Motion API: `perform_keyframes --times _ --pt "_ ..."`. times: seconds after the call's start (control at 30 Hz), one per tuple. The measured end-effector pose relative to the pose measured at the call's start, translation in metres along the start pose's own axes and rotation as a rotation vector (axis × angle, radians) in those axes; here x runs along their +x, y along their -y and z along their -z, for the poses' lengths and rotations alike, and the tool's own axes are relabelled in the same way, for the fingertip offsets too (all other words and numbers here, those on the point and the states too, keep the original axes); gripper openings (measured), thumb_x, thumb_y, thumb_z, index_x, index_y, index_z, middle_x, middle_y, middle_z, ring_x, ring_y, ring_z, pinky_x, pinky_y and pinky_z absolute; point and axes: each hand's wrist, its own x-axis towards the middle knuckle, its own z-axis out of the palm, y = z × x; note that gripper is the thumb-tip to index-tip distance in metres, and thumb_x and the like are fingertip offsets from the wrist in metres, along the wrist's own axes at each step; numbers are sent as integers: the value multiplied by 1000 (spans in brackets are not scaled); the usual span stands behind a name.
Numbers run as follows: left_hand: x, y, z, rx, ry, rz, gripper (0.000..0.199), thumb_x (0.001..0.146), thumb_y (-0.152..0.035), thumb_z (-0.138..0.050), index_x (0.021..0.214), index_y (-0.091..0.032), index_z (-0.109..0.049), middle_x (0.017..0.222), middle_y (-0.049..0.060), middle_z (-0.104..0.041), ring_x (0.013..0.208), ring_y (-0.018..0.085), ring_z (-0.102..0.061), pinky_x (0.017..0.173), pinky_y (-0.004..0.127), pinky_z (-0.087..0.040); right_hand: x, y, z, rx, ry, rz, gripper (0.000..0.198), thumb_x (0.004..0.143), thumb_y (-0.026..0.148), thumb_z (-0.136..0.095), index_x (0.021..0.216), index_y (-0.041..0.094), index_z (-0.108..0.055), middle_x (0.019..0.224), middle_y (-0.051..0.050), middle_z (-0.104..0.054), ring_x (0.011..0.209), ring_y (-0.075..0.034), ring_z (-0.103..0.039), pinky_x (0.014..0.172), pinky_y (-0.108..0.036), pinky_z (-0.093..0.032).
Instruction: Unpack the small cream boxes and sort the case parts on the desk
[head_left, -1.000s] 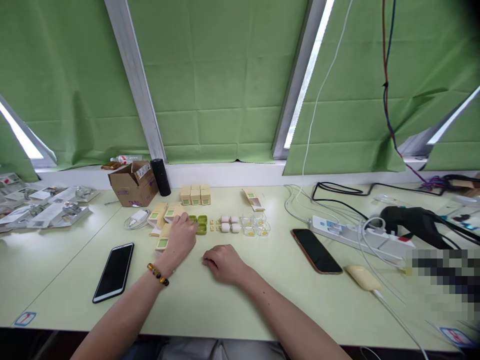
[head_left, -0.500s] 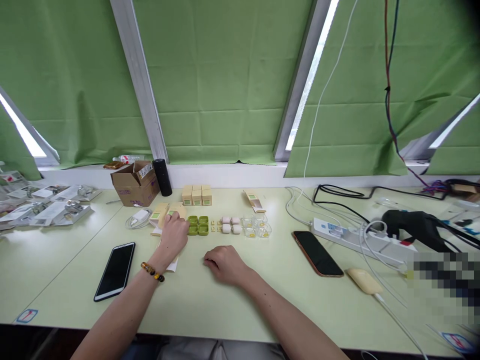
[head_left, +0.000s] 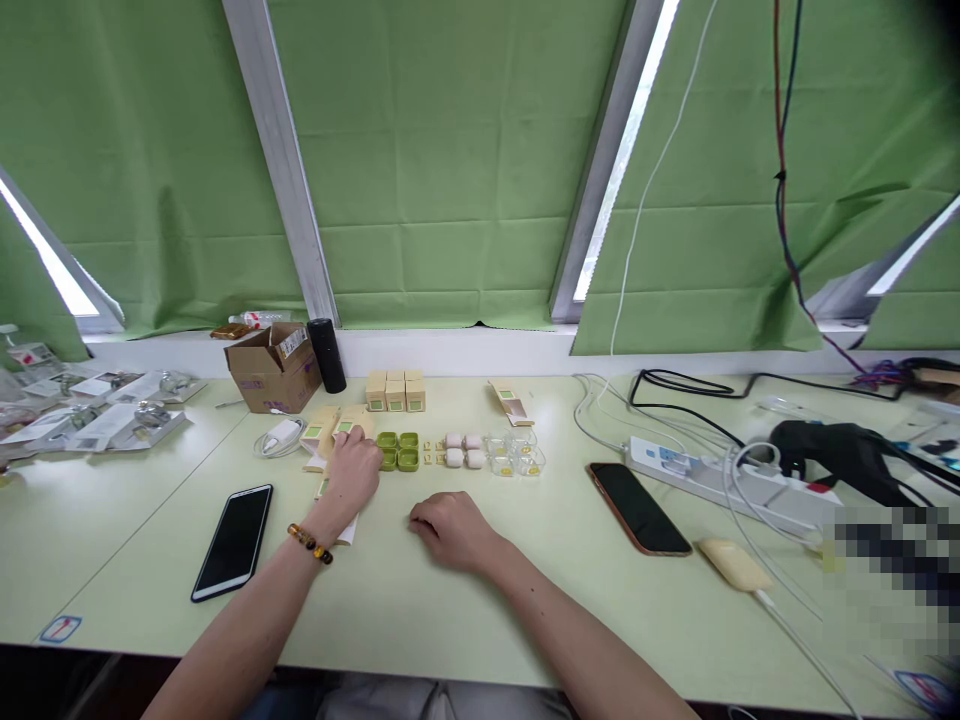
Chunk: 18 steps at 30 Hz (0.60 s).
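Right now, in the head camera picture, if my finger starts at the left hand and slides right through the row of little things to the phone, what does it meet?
Left hand → green square containers → tiny yellowish pieces → pale pink pieces → clear pieces → dark-screened phone.
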Motion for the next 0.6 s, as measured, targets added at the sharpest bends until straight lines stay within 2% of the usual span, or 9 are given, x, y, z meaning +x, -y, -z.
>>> perform_keyframes --times 0.17,0.3,0.5,0.6 --pt "0 3 -4 -3 -11 25 30 78 -1 -51 68 -19 -72 77 18 -70 100 37 -53 84 49 -31 1 -1 -2 -1 -5 -2 18 100 23 -56 92 22 -73 87 -3 -78 78 -16 -67 63 -28 -28" --pt "-1 -1 1 -28 -43 23 29 83 -5 -52 69 -19 -72 78 18 -71 100 37 -53 84 49 -31 1 -2 -4 7 -20 1 18 99 22 -56 94 22 -74 87 -3 -78 78 -17 -67 63 -28 -28" --pt "1 -19 4 -177 -79 -112 17 93 -20 -60 84 -22 -75 83 13 -71 105 34 -50 87 47 -31 1 -2 -5 24 -30 -3 19 99 23 -56 95 23 -75 88 -3 -79 78 -17 -67 64 -27 -30" --pt "2 -26 -2 -185 -74 -146 19 96 -21 -60 84 -22 -75 81 13 -70 105 33 -49 86 47 -31 1 -3 -7 26 -44 0 19 99 24 -57 95 23 -75 87 -3 -79 78 -17 -67 64 -27 -30"
